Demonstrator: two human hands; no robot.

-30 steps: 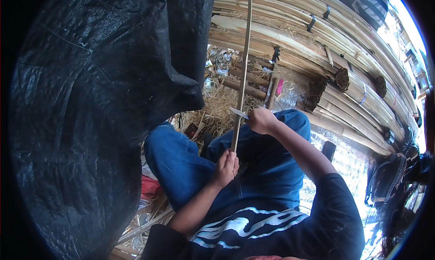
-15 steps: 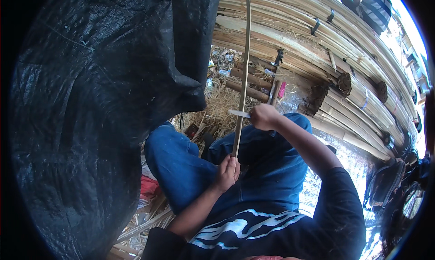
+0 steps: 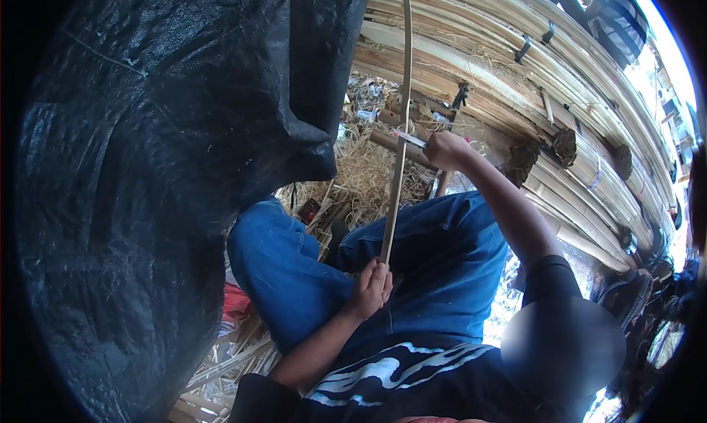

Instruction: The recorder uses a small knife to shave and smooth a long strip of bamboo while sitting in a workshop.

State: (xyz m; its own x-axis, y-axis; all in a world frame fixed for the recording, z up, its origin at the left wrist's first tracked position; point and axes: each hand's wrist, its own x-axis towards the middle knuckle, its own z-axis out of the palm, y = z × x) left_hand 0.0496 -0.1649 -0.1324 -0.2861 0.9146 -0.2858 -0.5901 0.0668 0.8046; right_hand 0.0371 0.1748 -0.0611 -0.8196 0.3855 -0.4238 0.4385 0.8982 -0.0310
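Bamboo strip [image 3: 401,128]: long, thin, springy, likely light; I see left hand [image 3: 372,289] fingers clamped on its lower end, right hand [image 3: 444,149] fingers closed on a knife [image 3: 409,138] against it higher up.

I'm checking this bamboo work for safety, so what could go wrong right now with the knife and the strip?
The right hand presses a knife against the bamboo strip, and the left hand has its grip on the same strip lower down. If the blade slips down the strip, it could possibly reach those fingers. The strip also stands over the blue-trousered lap, so a slipping blade might strike the leg.
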